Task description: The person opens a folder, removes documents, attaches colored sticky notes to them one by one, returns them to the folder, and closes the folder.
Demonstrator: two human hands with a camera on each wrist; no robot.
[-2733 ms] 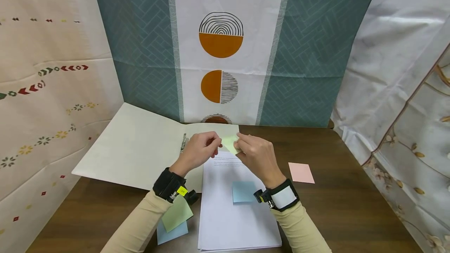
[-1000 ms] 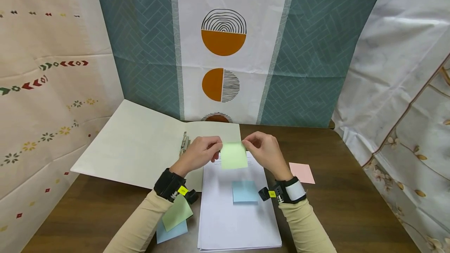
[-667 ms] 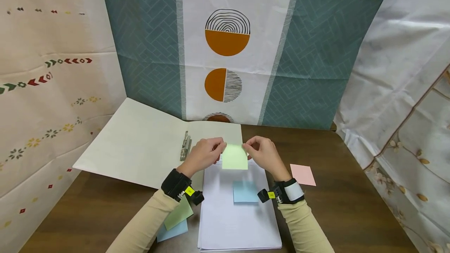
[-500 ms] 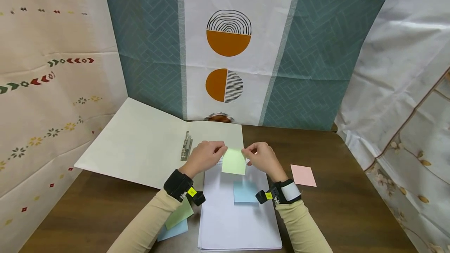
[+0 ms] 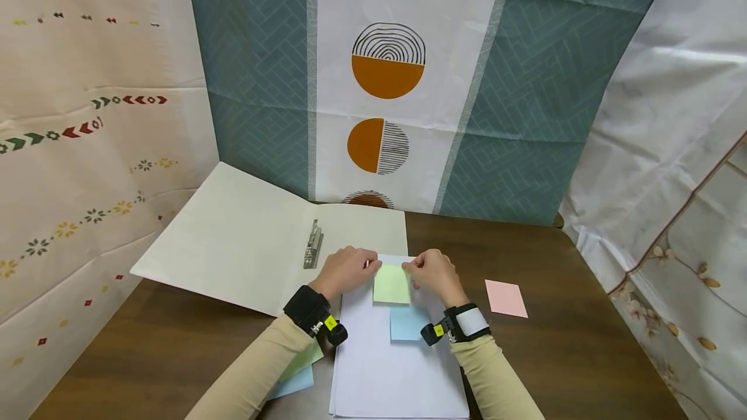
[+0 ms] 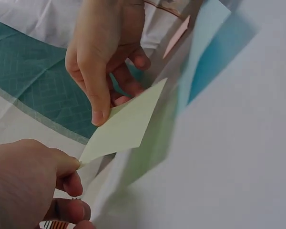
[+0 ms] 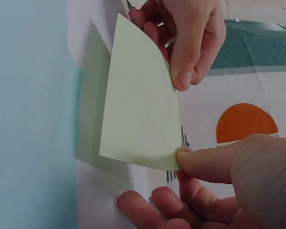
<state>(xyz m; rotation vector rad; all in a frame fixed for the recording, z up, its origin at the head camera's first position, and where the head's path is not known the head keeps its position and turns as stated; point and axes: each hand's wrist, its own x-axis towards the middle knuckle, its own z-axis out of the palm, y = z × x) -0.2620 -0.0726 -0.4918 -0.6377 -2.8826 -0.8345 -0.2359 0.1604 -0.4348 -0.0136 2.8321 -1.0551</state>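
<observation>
A pale green sticky note [image 5: 391,284] is held by its two upper corners just above the white paper stack [image 5: 397,381]. My left hand [image 5: 348,270] pinches its left corner between thumb and forefinger. At the other corner, my right hand [image 5: 436,274] pinches it the same way. Both wrist views show the green note [image 7: 138,105] bowed, its lower edge free and its shadow falling on the paper. Below it on the sheet sticks a blue sticky note [image 5: 406,323], its lower edge lifted in the left wrist view. The green note hides part of the printed lines.
An open white binder [image 5: 245,245] with a metal clip [image 5: 313,245] lies behind and left. A pink sticky note [image 5: 506,298] is on the brown table [image 5: 560,355] at right. Another green note [image 5: 303,360] and a blue one [image 5: 293,383] lie partly under my left forearm.
The green note was turned from a slanted hold to one hanging flat between both hands. Both hands then lowered it toward me, close to the paper above the blue note. The head view shifted slightly.
</observation>
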